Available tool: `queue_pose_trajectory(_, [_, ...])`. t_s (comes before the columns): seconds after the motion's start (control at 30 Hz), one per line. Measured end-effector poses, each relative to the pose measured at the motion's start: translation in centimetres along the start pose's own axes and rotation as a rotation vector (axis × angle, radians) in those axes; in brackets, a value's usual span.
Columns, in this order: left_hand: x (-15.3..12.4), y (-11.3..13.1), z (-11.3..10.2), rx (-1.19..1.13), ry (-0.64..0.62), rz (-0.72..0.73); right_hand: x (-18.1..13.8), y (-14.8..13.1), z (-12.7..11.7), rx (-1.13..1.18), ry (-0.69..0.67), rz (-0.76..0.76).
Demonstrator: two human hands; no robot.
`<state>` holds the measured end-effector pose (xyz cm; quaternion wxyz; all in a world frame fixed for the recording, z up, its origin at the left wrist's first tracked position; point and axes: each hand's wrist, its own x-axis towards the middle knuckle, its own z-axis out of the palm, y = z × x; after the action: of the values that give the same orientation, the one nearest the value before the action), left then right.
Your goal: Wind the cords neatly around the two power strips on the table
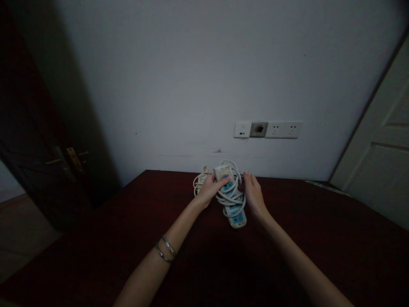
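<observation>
A white power strip (235, 215) with blue socket faces is held upright over the dark red table (96, 238), its white cable (230, 192) looped around its middle. My left hand (211, 188) grips the strip's upper end, thumb across the top socket. My right hand (253, 195) presses against the strip's right side and the cable loops, fingers together. More cable (200, 181) hangs in a loop behind my left hand. Two bracelets (166, 250) circle my left wrist.
A row of wall sockets (268, 129) sits on the white wall above the table's far edge. A dark wooden door with a brass handle (68, 161) stands open at the left. A white door (383, 145) is at the right.
</observation>
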<state>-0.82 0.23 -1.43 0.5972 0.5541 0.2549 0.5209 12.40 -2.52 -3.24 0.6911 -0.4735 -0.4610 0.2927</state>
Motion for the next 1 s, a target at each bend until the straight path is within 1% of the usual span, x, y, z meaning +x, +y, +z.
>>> queue_pose_trajectory(0.07, [0.0,0.5,-0.3,0.086,-0.021,0.073,0.3,-0.5,-0.7,-0.225,0.05,-0.183])
queue_pose_trajectory(0.1, [0.1,0.7,-0.6,0.111,-0.029,0.086,0.3,-0.9,-1.0,-0.3,0.051,-0.245])
queue_pose_trajectory(0.17, [0.2,0.9,-1.1,0.136,-0.033,0.073,0.2,-1.9,-1.3,-0.35,0.019,-0.313])
queue_pose_trajectory(0.27, [0.6,0.9,-2.0,0.188,-0.049,0.064,-0.3,-3.3,-1.3,-0.268,-0.091,-0.329])
queue_pose_trajectory(0.33, [0.7,0.8,-2.4,0.23,-0.1,0.071,-0.4,-3.8,-1.2,-0.206,-0.142,-0.322])
queue_pose_trajectory(0.43, [0.7,0.8,-2.6,0.263,-0.212,0.066,0.0,-3.8,-1.3,-0.14,-0.144,-0.297])
queue_pose_trajectory(0.5, [0.5,1.0,-2.5,0.295,-0.255,0.079,0.4,-3.6,-1.5,-0.16,-0.139,-0.306])
queue_pose_trajectory(0.63, [0.4,1.2,-2.4,0.333,-0.248,0.079,1.0,-3.2,-2.0,-0.269,-0.196,-0.393])
queue_pose_trajectory(0.7, [0.4,1.1,-2.5,0.336,-0.254,0.059,1.2,-3.2,-2.1,-0.234,-0.258,-0.381])
queue_pose_trajectory(0.8, [0.4,0.9,-2.6,0.368,-0.295,0.062,1.4,-3.3,-2.4,-0.165,-0.353,-0.28])
queue_pose_trajectory(0.9, [0.3,0.9,-2.6,0.379,-0.312,0.084,1.8,-3.3,-2.9,-0.131,-0.414,-0.19])
queue_pose_trajectory(1.0, [0.1,1.1,-2.4,0.34,-0.319,0.048,1.9,-3.2,-3.0,-0.069,-0.477,-0.111])
